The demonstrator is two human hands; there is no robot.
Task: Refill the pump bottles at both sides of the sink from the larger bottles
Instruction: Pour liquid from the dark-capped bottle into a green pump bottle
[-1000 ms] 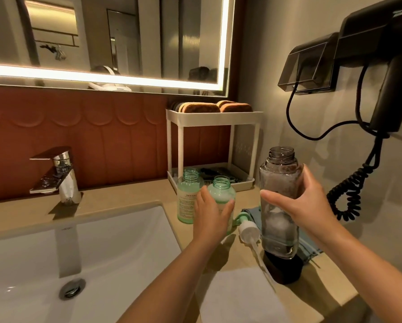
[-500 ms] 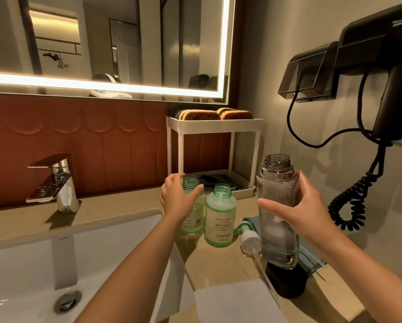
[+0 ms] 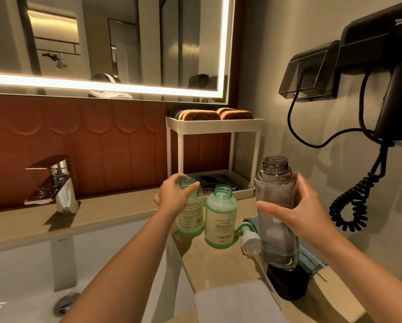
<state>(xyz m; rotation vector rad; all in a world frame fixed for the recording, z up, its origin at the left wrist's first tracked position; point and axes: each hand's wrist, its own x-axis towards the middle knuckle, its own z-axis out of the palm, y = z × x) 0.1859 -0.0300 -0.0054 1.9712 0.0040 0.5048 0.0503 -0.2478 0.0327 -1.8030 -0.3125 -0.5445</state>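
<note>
Beige tabletop (image 3: pixel 125 213) edges a white sink (image 3: pixel 27 264) at the lower left of the head view. At centre frame, the left hand (image 3: pixel 174 197) curls round the top of the rear green bottle (image 3: pixel 191 220). Just beside it stands the uncapped YAPING bottle (image 3: pixel 221 220). Right of centre, the right hand (image 3: pixel 298 210) grips the tall clear bottle (image 3: pixel 274 183), held upright.

The green bottle (image 3: pixel 221 217) reads "FRESH FOAM" — "YAPING"; sink (image 3: pixel 62 240) — "HEGII".

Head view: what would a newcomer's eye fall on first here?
The right hand gripping a tall clear bottle, uncapped, right of the sink. The left hand holds the rear green bottle by its top, next to the open YAPING bottle. A lit mirror glows above.
</note>
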